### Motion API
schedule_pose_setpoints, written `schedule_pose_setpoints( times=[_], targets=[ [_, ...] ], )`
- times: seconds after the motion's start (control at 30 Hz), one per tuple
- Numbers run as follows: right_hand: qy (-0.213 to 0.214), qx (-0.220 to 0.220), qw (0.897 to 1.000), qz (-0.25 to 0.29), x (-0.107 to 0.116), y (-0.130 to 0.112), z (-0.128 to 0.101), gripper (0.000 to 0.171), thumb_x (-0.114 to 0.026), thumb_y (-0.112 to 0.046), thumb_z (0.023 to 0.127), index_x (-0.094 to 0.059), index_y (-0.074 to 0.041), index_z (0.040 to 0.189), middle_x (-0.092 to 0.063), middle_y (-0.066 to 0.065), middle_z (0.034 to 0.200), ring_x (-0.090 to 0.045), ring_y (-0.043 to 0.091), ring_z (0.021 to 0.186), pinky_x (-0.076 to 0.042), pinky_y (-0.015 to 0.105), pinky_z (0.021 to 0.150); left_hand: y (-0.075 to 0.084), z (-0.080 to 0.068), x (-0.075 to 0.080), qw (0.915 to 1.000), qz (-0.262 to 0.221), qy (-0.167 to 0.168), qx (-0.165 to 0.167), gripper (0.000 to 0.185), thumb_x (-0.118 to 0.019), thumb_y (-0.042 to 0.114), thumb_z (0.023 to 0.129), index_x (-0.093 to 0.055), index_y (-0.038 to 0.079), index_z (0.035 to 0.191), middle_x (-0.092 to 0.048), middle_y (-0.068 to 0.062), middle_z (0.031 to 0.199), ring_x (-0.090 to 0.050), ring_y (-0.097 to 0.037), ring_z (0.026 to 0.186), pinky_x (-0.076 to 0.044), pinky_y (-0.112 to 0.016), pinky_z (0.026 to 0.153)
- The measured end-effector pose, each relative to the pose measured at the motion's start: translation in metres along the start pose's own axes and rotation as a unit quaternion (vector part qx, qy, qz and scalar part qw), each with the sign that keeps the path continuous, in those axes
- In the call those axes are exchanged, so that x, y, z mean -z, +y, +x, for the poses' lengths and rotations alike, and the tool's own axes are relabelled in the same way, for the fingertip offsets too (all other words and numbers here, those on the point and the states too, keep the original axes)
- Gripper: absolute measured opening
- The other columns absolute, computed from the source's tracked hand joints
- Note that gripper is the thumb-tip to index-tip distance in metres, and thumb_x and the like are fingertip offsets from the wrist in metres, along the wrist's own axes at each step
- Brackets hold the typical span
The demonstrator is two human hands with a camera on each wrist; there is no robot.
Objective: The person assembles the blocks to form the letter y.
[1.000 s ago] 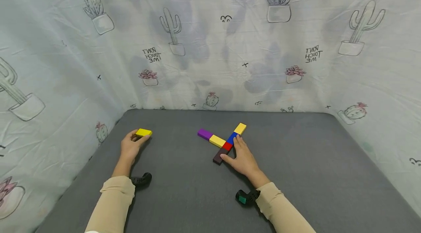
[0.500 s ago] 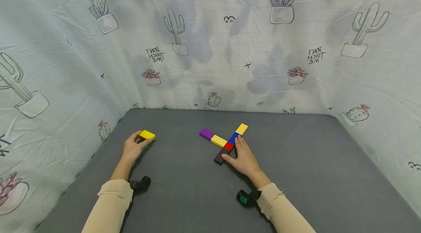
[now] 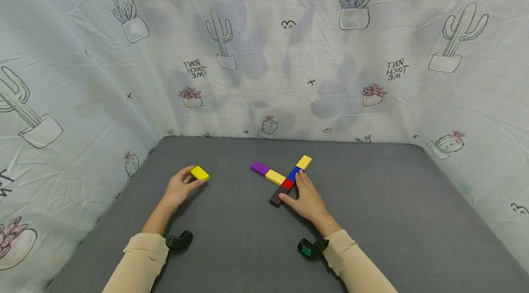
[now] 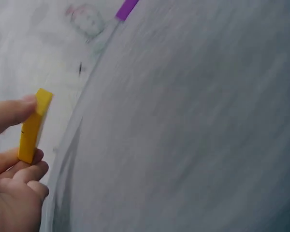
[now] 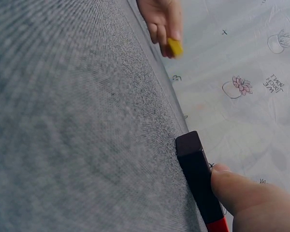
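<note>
My left hand [image 3: 180, 189] pinches a bright yellow block [image 3: 200, 173] between thumb and fingers, held over the left part of the table. The left wrist view shows the thumb on one end of the yellow block [image 4: 35, 125] and fingers at the other. My right hand [image 3: 307, 199] rests on a diagonal row of blocks, fingers loosely extended. Its thumb touches the dark brown block [image 3: 278, 197], and its fingertips lie at the blue block [image 3: 294, 174]. Between these sits a red block [image 3: 288, 183]; a pale yellow block [image 3: 304, 162] forms the far end.
A second pale yellow block [image 3: 275, 177] and a purple block [image 3: 259, 168] branch off the row toward the back left. All lie on a dark grey table [image 3: 231, 238]. A cactus-printed curtain [image 3: 264, 63] stands behind the table and along its sides.
My left hand has carried the bright yellow block to the right, closer to the purple block, and turned it slightly. The right hand and the laid blocks have stayed in place.
</note>
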State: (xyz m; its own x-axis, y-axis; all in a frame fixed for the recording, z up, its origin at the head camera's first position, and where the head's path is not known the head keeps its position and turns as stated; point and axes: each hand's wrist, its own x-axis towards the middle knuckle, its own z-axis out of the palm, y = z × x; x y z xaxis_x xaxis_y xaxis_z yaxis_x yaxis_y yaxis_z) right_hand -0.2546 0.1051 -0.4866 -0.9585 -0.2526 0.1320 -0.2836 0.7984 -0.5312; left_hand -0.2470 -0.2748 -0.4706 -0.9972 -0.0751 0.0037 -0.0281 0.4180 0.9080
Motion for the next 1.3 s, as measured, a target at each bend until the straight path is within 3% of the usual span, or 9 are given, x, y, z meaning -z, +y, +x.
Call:
schedule_pose_setpoints(
  times=[0.33,0.57,0.73,0.9,1.1,1.3],
  targets=[
    [0.001,0.001,1.0,0.001,0.0,0.0,0.0,0.093,-0.054,-0.061,0.077,-0.023,-0.001,0.141,-0.015,0.013,0.149,-0.015,0.031,0.137,-0.022,0.049,0.107,0.033,-0.012,-0.041,0.9947,-0.043,-0.084,-0.039,0.079,-0.069,0.035,0.076,-0.029,0.01,0.14,-0.028,-0.014,0.143,-0.028,-0.031,0.132,-0.035,-0.046,0.1],
    [0.0,0.001,1.0,0.002,0.001,-0.002,0.0,0.093,-0.054,-0.061,0.077,-0.022,-0.002,0.141,-0.015,0.014,0.149,-0.015,0.032,0.137,-0.022,0.05,0.107,0.056,-0.026,-0.068,0.9813,-0.085,-0.166,-0.05,0.072,-0.069,0.027,0.078,-0.033,0.009,0.137,-0.03,-0.012,0.143,-0.03,-0.027,0.132,-0.038,-0.04,0.099],
    [-0.001,0.0,1.0,0.0,0.0,-0.001,0.001,0.093,-0.054,-0.062,0.077,-0.022,-0.002,0.141,-0.015,0.013,0.149,-0.014,0.03,0.137,-0.021,0.049,0.108,0.065,-0.035,-0.085,0.9721,-0.09,-0.211,-0.051,0.071,-0.07,0.025,0.077,-0.035,0.009,0.137,-0.033,-0.01,0.141,-0.033,-0.025,0.131,-0.043,-0.034,0.095],
    [0.001,-0.004,1.0,-0.005,-0.001,0.001,0.004,0.094,-0.053,-0.064,0.076,-0.023,-0.003,0.141,-0.016,0.013,0.149,-0.015,0.031,0.137,-0.022,0.049,0.107,0.067,-0.039,-0.1,0.9629,-0.067,-0.252,-0.072,0.072,-0.07,0.025,0.078,-0.033,0.005,0.137,-0.034,-0.011,0.141,-0.033,-0.027,0.13,-0.04,-0.036,0.097],
    [-0.002,-0.008,1.0,-0.01,-0.001,0.001,0.004,0.095,-0.052,-0.065,0.076,-0.022,-0.003,0.141,-0.017,0.013,0.149,-0.015,0.03,0.137,-0.022,0.05,0.107,0.068,-0.041,-0.113,0.9517,0.015,-0.284,-0.116,0.071,-0.068,0.027,0.079,-0.034,0.001,0.136,-0.037,-0.012,0.14,-0.037,-0.025,0.128,-0.036,-0.04,0.1],
    [0.005,-0.004,1.0,-0.009,-0.002,0.001,0.002,0.094,-0.054,-0.063,0.076,-0.024,-0.002,0.141,-0.017,0.013,0.149,-0.017,0.031,0.136,-0.023,0.05,0.107,0.07,-0.042,-0.123,0.9397,0.09,-0.297,-0.143,0.068,-0.067,0.03,0.08,-0.037,0.003,0.135,-0.04,-0.008,0.138,-0.041,-0.019,0.126,-0.036,-0.035,0.101]
  ],
)
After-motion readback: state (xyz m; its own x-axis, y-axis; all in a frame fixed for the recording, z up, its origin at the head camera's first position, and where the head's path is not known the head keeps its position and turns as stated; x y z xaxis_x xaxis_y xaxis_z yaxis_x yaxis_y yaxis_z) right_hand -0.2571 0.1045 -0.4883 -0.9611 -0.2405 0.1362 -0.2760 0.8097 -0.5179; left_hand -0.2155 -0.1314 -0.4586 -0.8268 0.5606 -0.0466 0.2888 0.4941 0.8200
